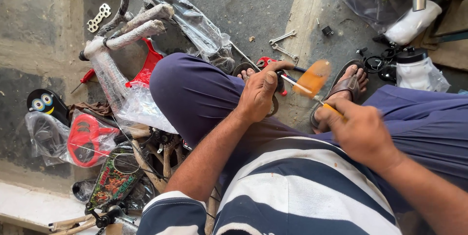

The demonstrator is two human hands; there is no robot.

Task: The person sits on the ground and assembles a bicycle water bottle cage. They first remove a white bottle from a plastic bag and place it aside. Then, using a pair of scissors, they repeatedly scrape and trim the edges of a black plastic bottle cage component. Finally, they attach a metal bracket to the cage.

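Two hands: both at work over one small part, held low between the knees.
Part in hand: a dark rod-like piece [287, 73] with blue showing at one end, just above the sandalled feet; exact kind cannot be told.
Left hand [261, 96]: fingers closed round the piece, thumb laid along it.
Right hand [360, 130]: grip pressed shut on a yellow-handled tool [312, 81], its orange head blurred.
Step in hand: judged to be striking or driving at the held piece.
Next move calls for: a steady left hold, blows kept off the thumb.
Surroundings: two steel spanners [283, 45] on the rough concrete floor [253, 6]; red screwdriver [83, 80]; plastic-wrapped bicycle frame [124, 35], glossy and crinkled.
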